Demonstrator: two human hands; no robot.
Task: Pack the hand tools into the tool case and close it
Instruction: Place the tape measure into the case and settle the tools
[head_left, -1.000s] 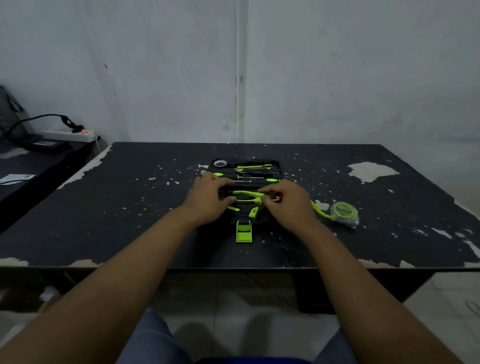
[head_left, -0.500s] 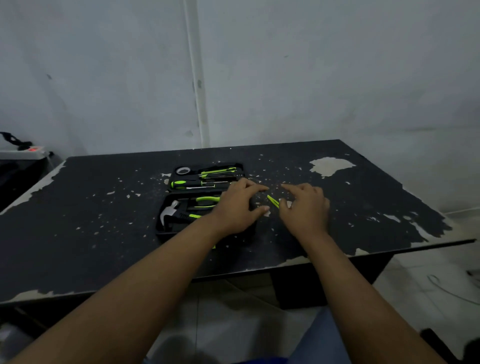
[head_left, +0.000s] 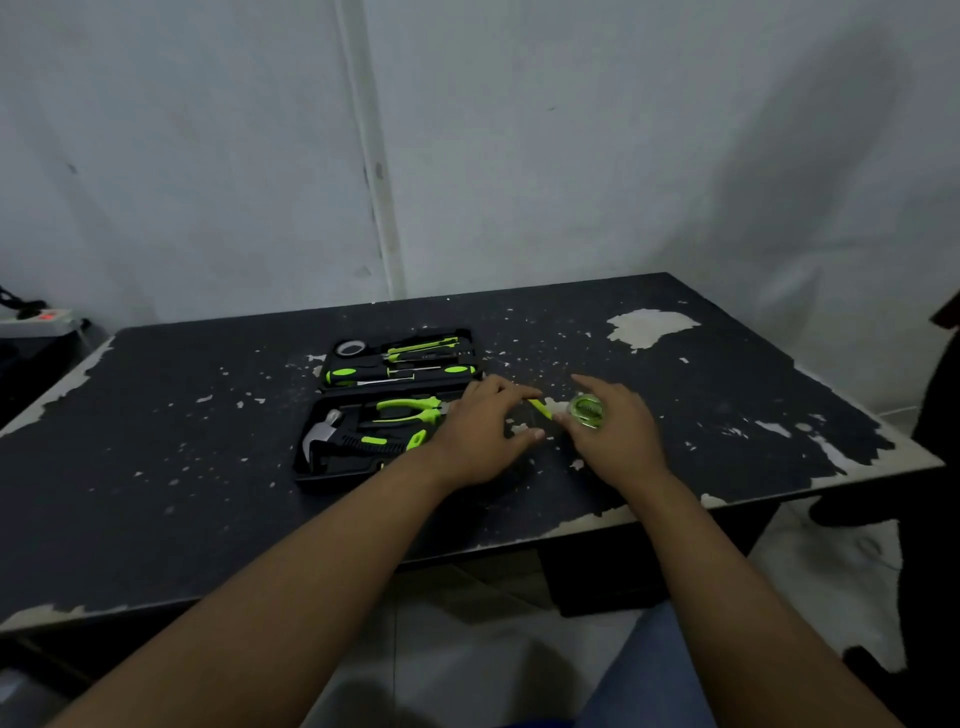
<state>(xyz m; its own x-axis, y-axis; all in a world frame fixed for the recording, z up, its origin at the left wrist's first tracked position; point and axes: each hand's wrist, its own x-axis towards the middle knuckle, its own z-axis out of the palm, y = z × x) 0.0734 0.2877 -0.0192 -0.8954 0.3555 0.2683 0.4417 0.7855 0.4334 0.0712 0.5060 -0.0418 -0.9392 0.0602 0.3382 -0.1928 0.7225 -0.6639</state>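
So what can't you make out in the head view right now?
Head view only:
- Round green tape measure: the right hand covers its near side, and whether it grips is unclear.
- Open black plastic tool case: the left hand covers the end towards the tape measure, so any free slots there are unseen.
- Print on the green-handled screwdrivers: too small and dim.

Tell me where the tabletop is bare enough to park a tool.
Free: the chipped black table left of the open black plastic tool case, and its right end beyond the right hand. Crowded: between case and round green tape measure, where the left hand sits.
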